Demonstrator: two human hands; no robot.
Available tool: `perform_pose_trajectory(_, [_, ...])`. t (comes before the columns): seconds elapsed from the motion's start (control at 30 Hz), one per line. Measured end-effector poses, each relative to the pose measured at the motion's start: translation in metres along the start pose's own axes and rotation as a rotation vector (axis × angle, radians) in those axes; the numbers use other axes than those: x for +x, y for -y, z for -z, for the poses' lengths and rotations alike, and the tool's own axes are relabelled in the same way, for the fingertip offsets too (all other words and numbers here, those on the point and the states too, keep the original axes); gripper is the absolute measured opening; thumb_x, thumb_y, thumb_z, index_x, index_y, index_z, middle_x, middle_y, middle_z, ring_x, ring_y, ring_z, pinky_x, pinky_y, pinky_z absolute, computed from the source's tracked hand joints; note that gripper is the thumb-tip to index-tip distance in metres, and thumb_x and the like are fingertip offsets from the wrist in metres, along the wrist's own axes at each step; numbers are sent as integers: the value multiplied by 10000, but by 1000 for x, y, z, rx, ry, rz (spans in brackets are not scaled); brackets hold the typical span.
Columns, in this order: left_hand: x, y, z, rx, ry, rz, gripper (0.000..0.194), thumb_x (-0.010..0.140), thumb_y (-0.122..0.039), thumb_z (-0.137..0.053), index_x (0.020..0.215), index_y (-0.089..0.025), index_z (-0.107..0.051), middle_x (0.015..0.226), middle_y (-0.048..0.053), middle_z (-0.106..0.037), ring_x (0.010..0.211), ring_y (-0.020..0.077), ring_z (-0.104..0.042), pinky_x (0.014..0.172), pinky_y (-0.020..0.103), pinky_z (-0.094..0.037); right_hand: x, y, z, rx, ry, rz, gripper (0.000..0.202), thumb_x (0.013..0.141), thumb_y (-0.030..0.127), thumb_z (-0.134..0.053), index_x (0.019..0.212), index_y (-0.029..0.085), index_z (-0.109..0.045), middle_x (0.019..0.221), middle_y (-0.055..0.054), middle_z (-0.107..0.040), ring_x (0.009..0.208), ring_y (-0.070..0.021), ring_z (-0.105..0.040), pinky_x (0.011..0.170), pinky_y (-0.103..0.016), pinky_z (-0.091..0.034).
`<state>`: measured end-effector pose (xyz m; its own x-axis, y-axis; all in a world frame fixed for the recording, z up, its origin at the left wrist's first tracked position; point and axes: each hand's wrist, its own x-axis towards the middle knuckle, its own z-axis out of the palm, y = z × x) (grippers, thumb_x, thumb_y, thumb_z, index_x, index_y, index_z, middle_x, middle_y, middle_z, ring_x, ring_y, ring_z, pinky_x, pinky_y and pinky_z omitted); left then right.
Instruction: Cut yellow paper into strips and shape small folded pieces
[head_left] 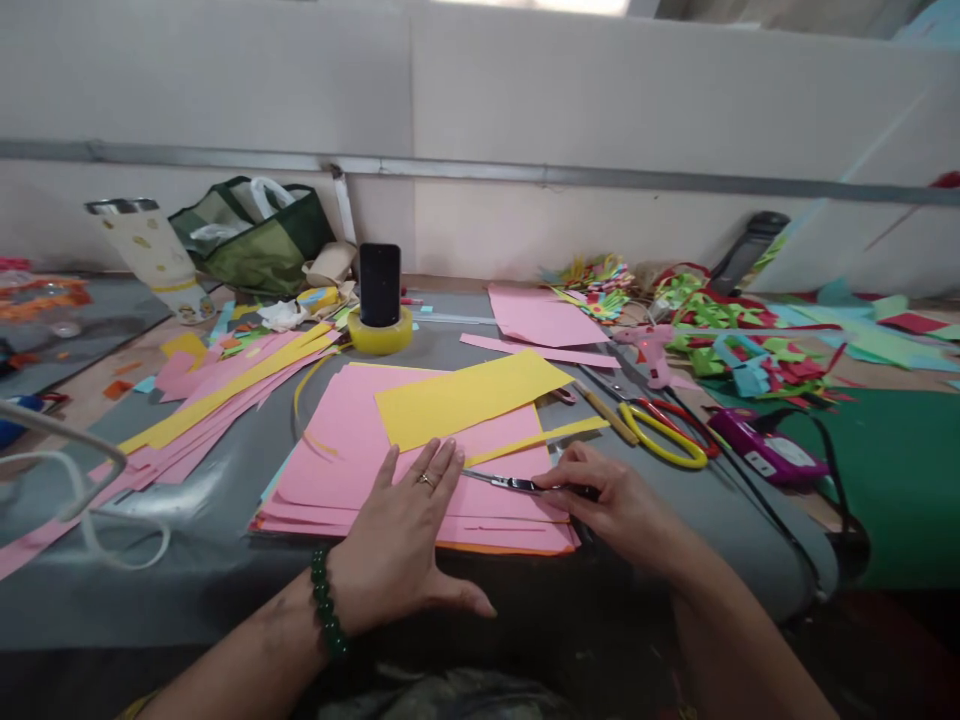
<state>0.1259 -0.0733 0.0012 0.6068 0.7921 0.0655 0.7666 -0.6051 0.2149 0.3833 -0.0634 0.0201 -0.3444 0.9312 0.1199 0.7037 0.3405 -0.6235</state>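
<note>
We note the right hand (pixel 615 505) with its fingers (pixel 564 484) closed around the dark handles of a small pair of scissors (pixel 504 483), the blades lying low and pointing left across the pink paper stack (pixel 352 460). The left hand (pixel 401 545) lies flat on that stack, fingers (pixel 427 475) spread, fingertips just beside the blade tips. A yellow sheet (pixel 465 398) rests on top of the pink, and a thin yellow strip (pixel 540 438) trails off to the right above the scissors. The stack sits at the near edge of the grey worktop (pixel 187 560). Risk, in our judgement: the blade tips are close to the left ring finger, so a forward slip could nick it; the loose sheets could also slide under the flat palm and skew any cut. Farther out we record yellow-handled scissors (pixel 664 432), a purple glue gun (pixel 765 447), a tape roll (pixel 380 335) propping a phone (pixel 379 283), and coloured paper scraps (pixel 750 345) at right.
</note>
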Motion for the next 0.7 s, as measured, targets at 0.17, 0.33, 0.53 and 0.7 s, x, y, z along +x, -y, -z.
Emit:
perform_pose_trajectory(0.17, [1, -1, 4, 7, 31, -7, 1268, 523, -928, -335, 1464, -93, -179, 1500, 192, -195, 1379, 385, -167, 1083, 625, -92, -2, 2, 0, 11, 13, -7, 202, 834, 316, -575, 919, 223, -732, 767, -32, -542, 689, -144, -553, 611, -259, -446])
perform_pose_trajectory(0.33, [-5, 12, 9, 2, 34, -27, 1236, 551, -909, -367, 1478, -134, -106, 1505, 184, -194, 1387, 363, -156, 1085, 608, -95, -1, 1, 1, 11, -4, -1, 191, 821, 306, -578, 895, 229, -737, 775, -44, -595, 741, -171, -572, 656, -280, -468])
perform_pose_trajectory(0.53, [-13, 28, 11, 25, 38, -52, 1212, 558, -899, -385, 1479, -161, -111, 1517, 164, -167, 1394, 357, -124, 1089, 600, -68, 2, 1, -2, -30, -12, 15, 200, 833, 300, -568, 913, 237, -740, 755, -37, -571, 711, -163, -551, 641, -276, -456])
perform_pose_trajectory(0.7, [-12, 25, 10, 7, 50, -47, 1235, 541, -911, -380, 1480, -158, -102, 1522, 156, -127, 1400, 344, -103, 1100, 585, -33, 2, 3, -1, -48, -13, 31, 194, 835, 298, -566, 900, 246, -740, 742, -30, -540, 688, -154, -537, 632, -271, -450])
